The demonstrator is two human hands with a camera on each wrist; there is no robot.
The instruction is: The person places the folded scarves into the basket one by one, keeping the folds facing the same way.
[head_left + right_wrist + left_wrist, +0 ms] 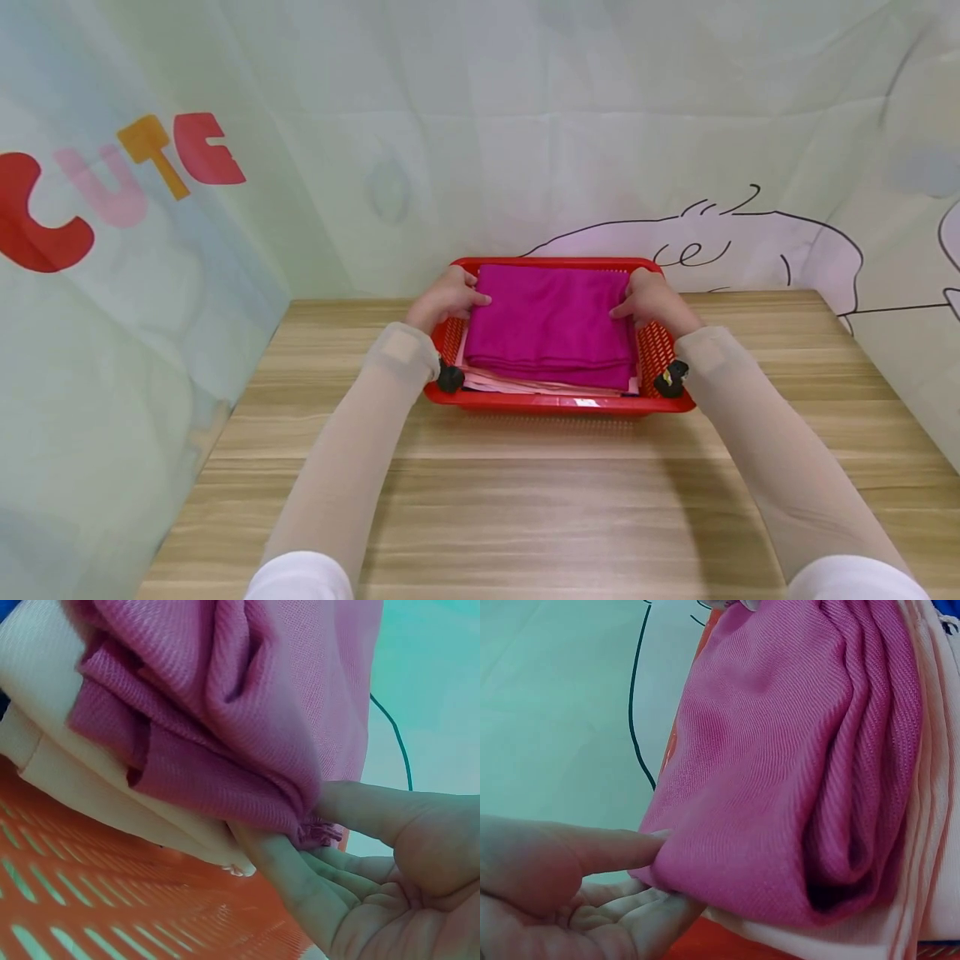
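Note:
A folded magenta cloth [551,321] lies on top of a folded pale pink cloth [525,383] inside a red plastic basket [555,406]. My left hand [448,298] pinches the magenta cloth's left side, thumb on top and fingers beneath, as the left wrist view shows. On the opposite side my right hand [651,300] pinches the same cloth near its far right corner. In the right wrist view its thumb [367,810] presses the upper face while a finger reaches under the layers. Several loose folds show along the cloth's ends.
The basket stands on a wood-grain table [525,500], close to the back wall covering [480,150]. Slotted basket walls [112,900] rise around the cloths. A bit of dark blue [928,609] shows beyond the pale cloth. Another printed covering [150,333] borders the table's left side.

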